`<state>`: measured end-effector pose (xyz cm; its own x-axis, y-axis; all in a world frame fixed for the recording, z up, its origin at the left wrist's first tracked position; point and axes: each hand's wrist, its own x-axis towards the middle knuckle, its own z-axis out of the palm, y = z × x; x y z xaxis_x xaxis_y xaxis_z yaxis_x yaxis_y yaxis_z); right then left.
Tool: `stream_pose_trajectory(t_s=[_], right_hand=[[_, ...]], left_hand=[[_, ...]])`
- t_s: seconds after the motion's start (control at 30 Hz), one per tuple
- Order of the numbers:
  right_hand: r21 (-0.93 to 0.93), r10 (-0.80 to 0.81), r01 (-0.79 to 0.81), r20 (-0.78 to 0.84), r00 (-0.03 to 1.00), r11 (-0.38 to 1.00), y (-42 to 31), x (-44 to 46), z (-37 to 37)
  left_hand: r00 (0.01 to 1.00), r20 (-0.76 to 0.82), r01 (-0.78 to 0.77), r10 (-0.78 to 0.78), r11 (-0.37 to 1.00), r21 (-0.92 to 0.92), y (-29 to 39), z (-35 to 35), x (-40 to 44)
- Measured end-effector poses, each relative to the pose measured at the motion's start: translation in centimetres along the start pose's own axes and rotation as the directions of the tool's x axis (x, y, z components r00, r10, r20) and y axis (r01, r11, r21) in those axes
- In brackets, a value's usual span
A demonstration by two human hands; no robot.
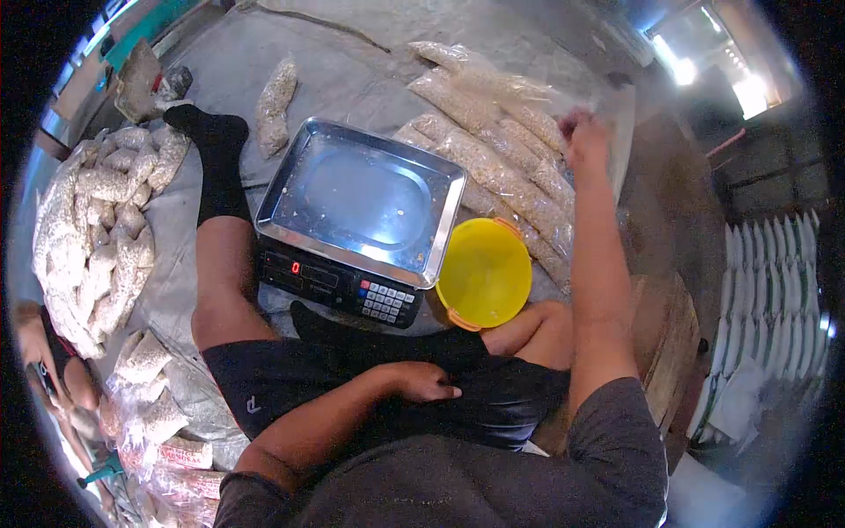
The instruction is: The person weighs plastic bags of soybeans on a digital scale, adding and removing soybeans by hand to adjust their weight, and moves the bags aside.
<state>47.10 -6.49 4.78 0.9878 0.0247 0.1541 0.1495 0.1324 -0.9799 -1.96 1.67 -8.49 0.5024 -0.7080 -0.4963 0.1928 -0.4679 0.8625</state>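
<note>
My right hand [587, 141] is stretched far forward at the upper right, beside the ends of long clear plastic bags [502, 167] filled with pale pieces; its fingers are blurred. My left hand [422, 382] rests on my lap with its fingers curled in, and nothing shows in it. In front of me stands a digital scale [339, 286] with a red 0 on its display. Its steel tray [365, 198] holds only small crumbs. A yellow basin [484, 275] with orange handles sits right of the scale.
Many filled bags [106, 202] are heaped at the left. One filled bag [277, 107] lies beyond the scale. Printed plastic packs [180, 455] lie at the lower left, near another person's arm [33, 339]. Stacked white sacks [766, 290] stand at the far right.
</note>
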Motion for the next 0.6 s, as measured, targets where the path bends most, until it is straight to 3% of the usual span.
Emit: stream_pose_trajectory(t_s=[0.03,0.1,0.17,0.2,0.27,0.33,0.4,0.53,0.6], right_hand=[[-0.197,0.103,-0.099,0.011,0.995,0.975,3.2,0.3,-2.2],[-0.700,0.054,-0.037,0.002,0.999,0.713,9.6,-1.9,-4.8],[-0.985,0.081,0.100,0.112,0.990,0.144,10.8,-6.9,-4.3],[-0.978,0.252,0.157,0.120,0.960,-0.135,10.0,-9.4,-3.5],[-0.942,0.006,0.322,0.323,0.947,-0.097,11.0,-10.5,-4.0],[-0.877,-0.008,0.307,0.327,0.945,0.369,11.7,-8.3,-6.2],[-0.771,0.160,0.139,0.299,0.941,0.621,8.6,-8.2,-5.3],[-0.759,-0.154,0.522,0.505,0.849,0.389,0.0,-10.7,-3.6],[-0.693,-0.176,0.597,0.582,0.794,0.405,-3.1,-12.2,-2.3]], left_hand=[[1.000,-0.008,-0.008,0.008,1.000,-0.009,0.0,0.1,0.1],[0.999,0.032,-0.027,0.029,0.999,-0.041,0.5,-0.5,-0.1],[0.994,0.106,-0.015,0.023,0.997,-0.070,0.8,-1.7,-0.8],[0.985,0.170,0.001,0.012,0.997,-0.078,1.1,-2.6,-0.7],[0.974,0.227,0.019,0.001,0.996,-0.086,1.2,-2.1,-0.1],[0.977,0.214,0.022,-0.006,0.997,-0.070,-0.5,-1.3,1.6],[0.985,0.173,0.025,-0.006,0.994,-0.109,-2.0,-0.5,1.7],[0.994,0.103,-0.024,0.037,0.993,-0.118,-0.9,-0.4,2.8],[0.997,0.031,-0.062,0.067,0.988,-0.141,0.0,-0.5,1.0]])
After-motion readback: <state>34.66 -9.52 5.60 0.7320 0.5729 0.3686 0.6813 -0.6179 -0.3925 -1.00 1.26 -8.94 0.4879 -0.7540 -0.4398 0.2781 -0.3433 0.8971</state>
